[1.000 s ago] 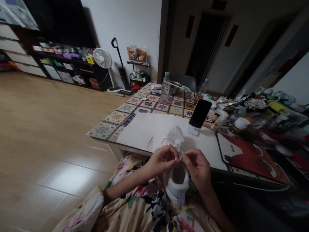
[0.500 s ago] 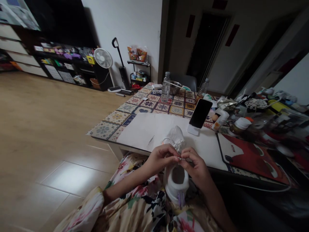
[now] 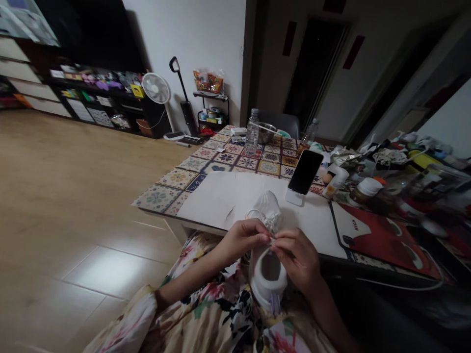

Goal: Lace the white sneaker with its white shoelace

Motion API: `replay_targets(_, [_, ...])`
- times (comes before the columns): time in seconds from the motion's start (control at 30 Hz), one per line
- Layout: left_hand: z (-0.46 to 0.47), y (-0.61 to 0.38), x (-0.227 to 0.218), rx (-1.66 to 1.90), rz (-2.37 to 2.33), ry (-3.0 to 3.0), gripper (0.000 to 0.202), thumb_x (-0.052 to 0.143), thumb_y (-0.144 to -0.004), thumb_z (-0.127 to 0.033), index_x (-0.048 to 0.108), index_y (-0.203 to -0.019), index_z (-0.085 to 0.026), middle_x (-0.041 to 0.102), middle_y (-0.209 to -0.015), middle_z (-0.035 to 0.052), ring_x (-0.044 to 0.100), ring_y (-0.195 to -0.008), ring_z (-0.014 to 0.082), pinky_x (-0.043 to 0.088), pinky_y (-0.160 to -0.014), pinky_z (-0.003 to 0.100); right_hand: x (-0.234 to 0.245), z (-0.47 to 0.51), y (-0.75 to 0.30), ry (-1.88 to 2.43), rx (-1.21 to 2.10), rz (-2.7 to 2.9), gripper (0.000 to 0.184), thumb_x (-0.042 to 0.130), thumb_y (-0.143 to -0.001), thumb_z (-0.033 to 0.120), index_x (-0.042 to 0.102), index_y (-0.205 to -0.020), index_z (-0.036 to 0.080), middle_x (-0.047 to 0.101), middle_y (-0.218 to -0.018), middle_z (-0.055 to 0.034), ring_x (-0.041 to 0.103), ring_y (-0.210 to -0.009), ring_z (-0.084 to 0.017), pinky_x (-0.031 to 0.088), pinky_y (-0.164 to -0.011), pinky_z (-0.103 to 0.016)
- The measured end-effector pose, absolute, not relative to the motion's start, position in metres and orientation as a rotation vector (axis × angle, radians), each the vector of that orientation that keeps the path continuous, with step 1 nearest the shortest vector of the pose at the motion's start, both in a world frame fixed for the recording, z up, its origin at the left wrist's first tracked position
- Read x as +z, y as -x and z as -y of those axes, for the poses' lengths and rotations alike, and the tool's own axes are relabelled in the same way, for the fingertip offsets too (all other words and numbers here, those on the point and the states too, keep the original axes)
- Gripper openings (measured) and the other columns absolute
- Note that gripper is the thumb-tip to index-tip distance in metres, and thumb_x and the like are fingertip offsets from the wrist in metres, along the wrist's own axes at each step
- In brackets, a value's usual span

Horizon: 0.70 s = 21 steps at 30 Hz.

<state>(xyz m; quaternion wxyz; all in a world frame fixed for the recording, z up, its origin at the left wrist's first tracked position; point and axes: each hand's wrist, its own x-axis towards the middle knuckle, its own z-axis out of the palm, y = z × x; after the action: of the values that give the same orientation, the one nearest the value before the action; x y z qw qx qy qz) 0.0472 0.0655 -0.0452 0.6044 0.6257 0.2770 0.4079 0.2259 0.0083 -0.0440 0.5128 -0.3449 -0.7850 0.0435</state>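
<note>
A white shoe (image 3: pixel 262 292) with a lavender tab at its heel rests between my lap and the table edge. Its toe points away from me, over the white sheet. My left hand (image 3: pixel 247 236) is closed, thumb and fingertips pinching a white shoelace (image 3: pixel 273 239) above the shoe's tongue. From the other side my right hand (image 3: pixel 300 254) pinches the same lace, its fingertips almost touching the left ones. The fingers partly hide the lace and the middle of the shoe.
A white sheet (image 3: pixel 213 198) covers the table's near side. On it a phone (image 3: pixel 305 171) leans on a white stand. A bottle (image 3: pixel 252 132) and a metal bowl (image 3: pixel 265 133) stand farther back. To the right lie a red case (image 3: pixel 382 235), a white-lidded jar (image 3: pixel 366 191) and heaped items.
My right hand has turned slightly, its fingers curling closer over the lace. The left hand has barely shifted, and the shoe stays in place.
</note>
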Motion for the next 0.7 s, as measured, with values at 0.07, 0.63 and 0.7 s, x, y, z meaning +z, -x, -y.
replay_targets(0.07, [-0.07, -0.045, -0.048, 0.915, -0.628, -1.425, 0.045, 0.077, -0.068, -0.056, 0.067, -0.069, -0.012, 0.062, -0.067, 0.0016, 0.052, -0.065, 0.013, 0.039, -0.063, 0.024, -0.039, -0.009, -0.23, 0.777, 0.125, 1.902, 0.007, 0.061, -0.093, 0.018, 0.065, -0.092, 0.024, 0.065, -0.089, -0.0043, 0.06, -0.091, -0.02, 0.05, -0.081, -0.035])
replay_targets(0.63, [-0.088, -0.038, -0.056, 1.048, -0.837, -1.876, 0.033, 0.06, -0.087, -0.043, 0.063, -0.073, -0.014, 0.062, -0.07, 0.0033, 0.054, -0.07, 0.0159, 0.042, -0.065, 0.025, -0.023, -0.004, -0.24, 0.664, 0.548, 2.158, 0.019, 0.06, -0.094, 0.039, 0.066, -0.082, 0.025, 0.068, -0.078, -0.0006, 0.062, -0.08, -0.019, 0.046, -0.08, -0.037])
replay_targets(0.7, [-0.087, -0.034, -0.056, 1.054, -0.812, -1.863, 0.03, 0.061, -0.088, -0.043, 0.064, -0.08, -0.014, 0.064, -0.075, 0.0044, 0.055, -0.072, 0.0161, 0.043, -0.067, 0.026, -0.024, -0.003, -0.242, 0.673, 0.555, 2.114, 0.021, 0.057, -0.095, 0.043, 0.065, -0.089, 0.025, 0.067, -0.083, -0.0021, 0.061, -0.084, -0.02, 0.047, -0.08, -0.037])
